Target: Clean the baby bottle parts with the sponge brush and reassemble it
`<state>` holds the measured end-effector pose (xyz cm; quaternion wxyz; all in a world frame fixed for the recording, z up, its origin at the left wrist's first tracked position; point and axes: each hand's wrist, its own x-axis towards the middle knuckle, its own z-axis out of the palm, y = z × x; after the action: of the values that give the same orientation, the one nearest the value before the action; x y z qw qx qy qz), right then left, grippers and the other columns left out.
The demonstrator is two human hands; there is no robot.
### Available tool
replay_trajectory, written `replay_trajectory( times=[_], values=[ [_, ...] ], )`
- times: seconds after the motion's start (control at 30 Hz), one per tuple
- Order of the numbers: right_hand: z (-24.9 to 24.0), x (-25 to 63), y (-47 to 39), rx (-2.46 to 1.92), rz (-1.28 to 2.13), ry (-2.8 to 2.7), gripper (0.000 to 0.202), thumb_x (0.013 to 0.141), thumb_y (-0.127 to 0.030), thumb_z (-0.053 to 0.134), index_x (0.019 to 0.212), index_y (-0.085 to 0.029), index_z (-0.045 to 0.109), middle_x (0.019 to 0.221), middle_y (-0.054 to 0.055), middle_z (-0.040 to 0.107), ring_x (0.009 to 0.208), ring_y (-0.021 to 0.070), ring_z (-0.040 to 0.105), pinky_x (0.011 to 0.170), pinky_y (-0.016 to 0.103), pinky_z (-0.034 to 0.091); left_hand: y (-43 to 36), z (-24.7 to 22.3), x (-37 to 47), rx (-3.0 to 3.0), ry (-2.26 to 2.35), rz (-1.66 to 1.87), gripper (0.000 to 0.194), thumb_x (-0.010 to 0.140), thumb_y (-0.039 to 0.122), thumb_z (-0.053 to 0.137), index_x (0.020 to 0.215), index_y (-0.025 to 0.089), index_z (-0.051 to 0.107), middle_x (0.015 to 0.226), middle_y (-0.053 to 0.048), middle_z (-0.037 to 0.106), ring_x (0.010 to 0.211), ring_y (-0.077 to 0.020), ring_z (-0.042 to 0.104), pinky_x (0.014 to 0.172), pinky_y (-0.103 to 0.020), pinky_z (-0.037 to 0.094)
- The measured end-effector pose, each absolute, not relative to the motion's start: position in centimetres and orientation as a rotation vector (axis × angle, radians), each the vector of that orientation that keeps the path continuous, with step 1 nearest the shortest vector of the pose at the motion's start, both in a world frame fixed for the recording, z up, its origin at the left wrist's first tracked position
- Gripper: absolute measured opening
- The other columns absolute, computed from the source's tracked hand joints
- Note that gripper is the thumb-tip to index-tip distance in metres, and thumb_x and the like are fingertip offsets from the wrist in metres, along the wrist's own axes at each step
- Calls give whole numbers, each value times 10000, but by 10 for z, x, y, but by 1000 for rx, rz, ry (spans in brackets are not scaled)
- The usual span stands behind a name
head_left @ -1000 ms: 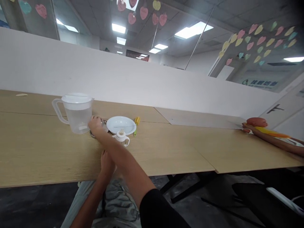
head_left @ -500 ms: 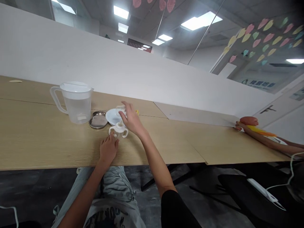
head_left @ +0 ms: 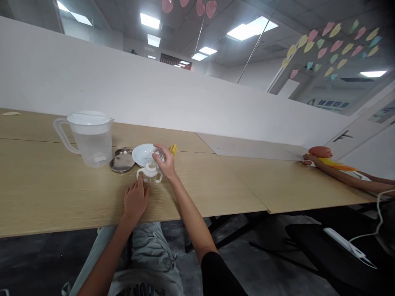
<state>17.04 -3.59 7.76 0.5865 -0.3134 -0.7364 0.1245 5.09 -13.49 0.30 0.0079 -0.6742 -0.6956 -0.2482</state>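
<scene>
Evidently, at the far left of the table [head_left: 210,185] a pale flat piece [head_left: 11,113] is lying near the wall, and a lidded clear pitcher [head_left: 96,146] is standing upright, its handle pointing left. Just right of it, a shallow metal dish [head_left: 122,160] is resting beside a white plate [head_left: 140,154]. In front of these, the left hand [head_left: 135,200] is reaching its fingertips to the lower left side of a two-handled bottle [head_left: 150,172], which is standing upright on the table; whether those fingers are gripping or merely touching, I cannot tell. The right hand [head_left: 167,163] is grasping a clear cap [head_left: 158,153] between thumb and fingers, near the bottle's top. Behind that hand, a yellow object [head_left: 173,149] is showing. At the far right, another person's arm [head_left: 342,174] is reaching toward a doll [head_left: 321,152].
</scene>
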Motion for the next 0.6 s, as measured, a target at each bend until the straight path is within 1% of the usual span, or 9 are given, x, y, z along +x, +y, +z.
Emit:
replay_trajectory(
  times=[0.1, 0.17, 0.23, 0.3, 0.37, 0.47, 0.53, 0.6],
  values=[
    [74, 168, -37, -708, 351, -1817, 366, 880, -465, 485, 1069, -173, 597, 1064, 71, 652, 981, 176, 600, 917, 329, 475, -135, 4, 51, -2098, -2187, -767, 502, 951, 331, 391, 1386, 80, 399, 1207, -186, 630, 1069, -267, 622, 902, -377, 438],
    [71, 168, -37, -684, 396, -1845, 408, 865, -470, 502, 1131, -166, 558, 1034, 67, 644, 941, 174, 602, 896, 328, 481, -135, 3, 51, -2094, -2181, -763, 501, 952, 335, 387, 1383, 81, 402, 1190, -185, 638, 1063, -268, 625, 893, -377, 441],
    [67, 167, -37, -682, 428, -1823, 495, 839, -471, 538, 1225, -164, 485, 989, 58, 636, 910, 176, 604, 877, 333, 487, -134, 1, 51, -2097, -2156, -763, 505, 952, 334, 387, 1385, 75, 397, 1165, -184, 647, 1052, -265, 629, 885, -377, 445],
    [62, 166, -36, -679, 457, -1786, 561, 806, -471, 580, 1257, -171, 435, 957, 50, 629, 909, 182, 607, 878, 339, 489, -134, 0, 51, -2090, -2129, -772, 514, 952, 340, 383, 1388, 67, 390, 1140, -181, 657, 1035, -263, 635, 876, -377, 450],
    [58, 165, -36, -644, 485, -1775, 530, 780, -470, 612, 1199, -186, 455, 965, 54, 626, 925, 188, 611, 889, 340, 488, -134, -1, 51, -2086, -2116, -782, 512, 954, 348, 377, 1382, 68, 396, 1126, -176, 663, 1026, -261, 638, 869, -376, 454],
    [53, 163, -39, -610, 472, -1799, 411, 771, -458, 623, 1070, -204, 502, 973, 57, 627, 920, 193, 614, 872, 337, 493, -134, 0, 51, -2087, -2131, -783, 489, 954, 350, 382, 1359, 79, 422, 1122, -166, 669, 1037, -263, 634, 873, -379, 450],
    [51, 162, -41, -636, 427, -1813, 367, 785, -447, 603, 1044, -204, 508, 959, 54, 629, 891, 192, 617, 845, 334, 497, -134, 0, 51, -2094, -2141, -783, 480, 954, 348, 380, 1353, 85, 427, 1128, -163, 668, 1047, -267, 630, 877, -385, 446],
    [48, 160, -42, -674, 378, -1823, 369, 797, -438, 584, 1065, -198, 501, 942, 51, 632, 851, 189, 621, 815, 330, 502, -133, 0, 51, -2100, -2131, -791, 488, 958, 350, 365, 1362, 83, 415, 1136, -165, 665, 1055, -269, 625, 877, -389, 445]
  ],
)
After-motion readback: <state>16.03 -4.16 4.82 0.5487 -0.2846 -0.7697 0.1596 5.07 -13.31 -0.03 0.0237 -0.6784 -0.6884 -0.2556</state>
